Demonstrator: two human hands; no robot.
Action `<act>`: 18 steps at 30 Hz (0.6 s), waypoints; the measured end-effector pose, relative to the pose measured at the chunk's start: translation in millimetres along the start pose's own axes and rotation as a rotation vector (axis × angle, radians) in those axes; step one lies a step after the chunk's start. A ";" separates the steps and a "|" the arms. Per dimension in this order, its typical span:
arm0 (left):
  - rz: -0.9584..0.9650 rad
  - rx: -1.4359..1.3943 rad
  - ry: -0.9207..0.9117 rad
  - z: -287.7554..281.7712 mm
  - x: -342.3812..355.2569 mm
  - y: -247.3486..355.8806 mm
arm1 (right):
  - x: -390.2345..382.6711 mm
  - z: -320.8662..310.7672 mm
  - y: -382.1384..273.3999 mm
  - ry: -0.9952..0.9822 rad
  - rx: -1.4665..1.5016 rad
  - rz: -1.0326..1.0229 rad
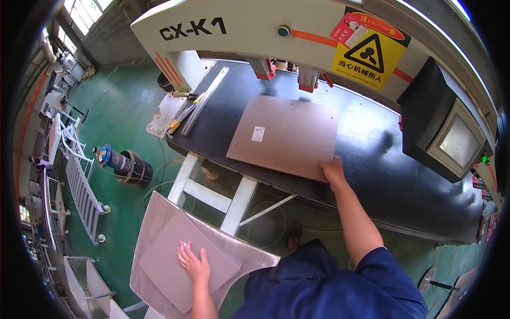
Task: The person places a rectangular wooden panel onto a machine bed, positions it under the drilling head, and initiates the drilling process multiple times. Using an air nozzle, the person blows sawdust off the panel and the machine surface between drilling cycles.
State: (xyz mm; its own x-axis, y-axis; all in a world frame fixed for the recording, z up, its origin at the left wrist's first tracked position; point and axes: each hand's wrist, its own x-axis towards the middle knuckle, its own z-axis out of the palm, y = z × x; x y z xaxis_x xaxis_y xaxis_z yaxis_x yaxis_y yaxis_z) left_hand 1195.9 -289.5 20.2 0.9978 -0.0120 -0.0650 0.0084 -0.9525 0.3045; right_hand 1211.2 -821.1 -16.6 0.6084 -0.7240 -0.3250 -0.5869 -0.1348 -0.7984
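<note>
A flat brownish-pink panel with a small white label and small holes near its edges lies on the machine's black bed. My right hand grips this panel at its near right corner, fingers partly hidden at the edge. To the lower left, a second panel of the same colour rests at an angle on a pale side table. Flat on that panel lies my left hand, its fingers spread and holding nothing. Whether more panels are stacked beneath it, I cannot tell.
A white machine beam with red-tipped heads spans the far side. At right hangs a control screen. Metal bars and tools lie at the bed's left end. On the green floor stand a blue motor-like unit in a black bucket and a wheeled rack.
</note>
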 end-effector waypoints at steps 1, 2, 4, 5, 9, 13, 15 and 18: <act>-0.007 0.003 0.010 -0.1 -0.5 0.4 | -3.8 -0.2 -16.3 -0.015 0.000 0.003; -0.015 0.006 0.020 -1.0 -2.2 -0.1 | -19.3 -1.0 -44.2 0.140 -0.285 -0.163; -0.020 0.021 0.026 -1.4 -6.1 3.0 | -28.3 -1.5 -56.4 0.307 -0.571 -0.325; -0.026 0.033 0.036 -2.4 -8.3 3.9 | -28.0 4.6 -48.4 0.202 -0.629 -0.459; -0.039 0.040 0.045 -6.0 -7.6 15.0 | -12.0 21.8 -30.0 0.113 -0.715 -0.640; -0.039 0.076 0.051 -2.3 -9.5 20.2 | 6.0 31.7 -37.8 0.182 -0.770 -0.559; -0.049 0.083 0.053 -1.9 -8.8 25.0 | 17.8 38.2 -39.0 0.258 -0.806 -0.593; -0.070 0.078 0.054 -0.3 -5.6 28.6 | 32.7 48.0 -37.0 0.403 -0.846 -0.664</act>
State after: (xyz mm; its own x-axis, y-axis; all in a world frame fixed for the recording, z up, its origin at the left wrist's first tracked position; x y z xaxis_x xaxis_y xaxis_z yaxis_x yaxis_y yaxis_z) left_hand 1190.5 -316.5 29.5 0.9970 0.0703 -0.0317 0.0757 -0.9711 0.2262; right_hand 1278.5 -807.3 -22.0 0.8066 -0.4832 0.3404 -0.4778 -0.8721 -0.1058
